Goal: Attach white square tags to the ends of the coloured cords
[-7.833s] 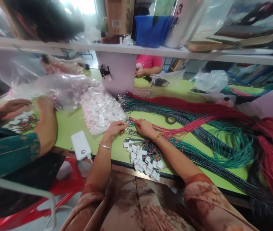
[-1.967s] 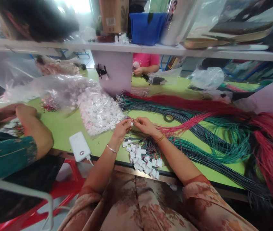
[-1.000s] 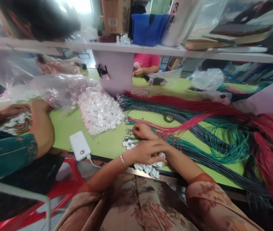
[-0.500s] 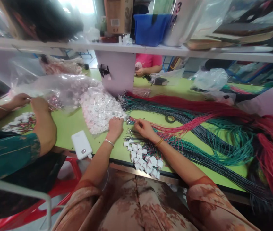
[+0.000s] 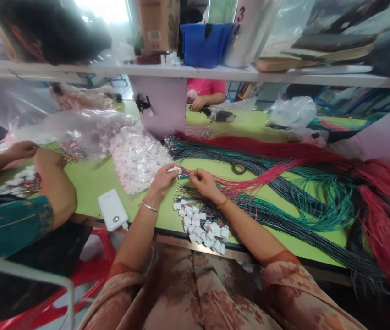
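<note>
My left hand (image 5: 163,178) is up off the green table (image 5: 91,181), thumb & fingers pinched shut on one small white tag (image 5: 174,169); my right hand (image 5: 203,181) sits just beside it, fingers closed on the end of a red cord (image 5: 246,179), so tag & cord end meet between both hands, prob. to keep the tiny parts lined up close; that cord runs right to the big bundle of red, teal & dark cords (image 5: 304,183) spread over the table; under my wrists, near the table edge, lies a pile of cords w/ white tags on them (image 5: 203,224); a clear bag of loose white tags (image 5: 136,158) lies just left of my left hand, w/in easy reach; a white power bank (image 5: 113,210) lies near the edge; at far left a co-worker's hands (image 5: 35,153), teal sleeve, are over another tag pile; a roll of tape (image 5: 238,168) sits among the cords.
</note>
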### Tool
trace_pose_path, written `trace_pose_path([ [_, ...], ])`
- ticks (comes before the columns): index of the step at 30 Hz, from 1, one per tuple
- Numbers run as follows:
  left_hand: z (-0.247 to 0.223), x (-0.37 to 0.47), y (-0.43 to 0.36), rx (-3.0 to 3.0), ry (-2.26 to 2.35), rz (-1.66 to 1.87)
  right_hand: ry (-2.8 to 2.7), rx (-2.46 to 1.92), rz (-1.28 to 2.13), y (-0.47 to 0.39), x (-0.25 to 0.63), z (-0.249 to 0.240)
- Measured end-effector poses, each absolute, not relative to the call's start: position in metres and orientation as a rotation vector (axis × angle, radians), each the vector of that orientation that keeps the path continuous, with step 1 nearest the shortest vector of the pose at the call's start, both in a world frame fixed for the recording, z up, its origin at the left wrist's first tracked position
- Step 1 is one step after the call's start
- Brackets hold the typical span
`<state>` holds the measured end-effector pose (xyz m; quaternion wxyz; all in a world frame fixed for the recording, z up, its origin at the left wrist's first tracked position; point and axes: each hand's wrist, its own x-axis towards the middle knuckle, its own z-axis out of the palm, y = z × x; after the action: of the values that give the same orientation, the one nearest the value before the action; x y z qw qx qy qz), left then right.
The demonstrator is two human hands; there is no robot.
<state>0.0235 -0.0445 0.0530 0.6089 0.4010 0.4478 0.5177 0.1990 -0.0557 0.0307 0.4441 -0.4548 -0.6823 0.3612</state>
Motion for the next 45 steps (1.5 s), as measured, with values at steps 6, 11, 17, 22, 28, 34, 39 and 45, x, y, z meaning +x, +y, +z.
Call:
trace_pose_path([
  [6,0.045,0.037,-0.041,0.768,0.872,1.061,-1.631,-1.164,0.884,-0.052,0.206,0.031],
  [11,0.035,0.04,-0.042,0.73,0.862,1.004,-1.737,-1.127,0.888,-0.053,0.208,0.031],
  [17,0.032,0.04,-0.045,0.748,0.898,1.019,-1.85,-1.162,0.844,-0.054,0.208,0.033],
  [22,0.028,0.042,-0.046,0.836,0.99,1.04,-1.816,-1.179,0.898,-0.052,0.208,0.032],
  [28,0.021,0.051,-0.05,0.921,1.151,1.123,-1.788,-1.163,0.814,-0.052,0.2,0.023],
  [34,0.02,0.059,-0.052,0.93,1.221,1.197,-1.8,-1.131,0.8,-0.05,0.198,0.02],
  [39,0.019,0.06,-0.053,0.982,1.279,1.177,-1.835,-1.144,0.773,-0.052,0.198,0.017],
  [45,0.024,0.045,-0.051,1.071,1.276,1.016,-1.989,-1.246,0.697,-0.04,0.217,0.016],
])
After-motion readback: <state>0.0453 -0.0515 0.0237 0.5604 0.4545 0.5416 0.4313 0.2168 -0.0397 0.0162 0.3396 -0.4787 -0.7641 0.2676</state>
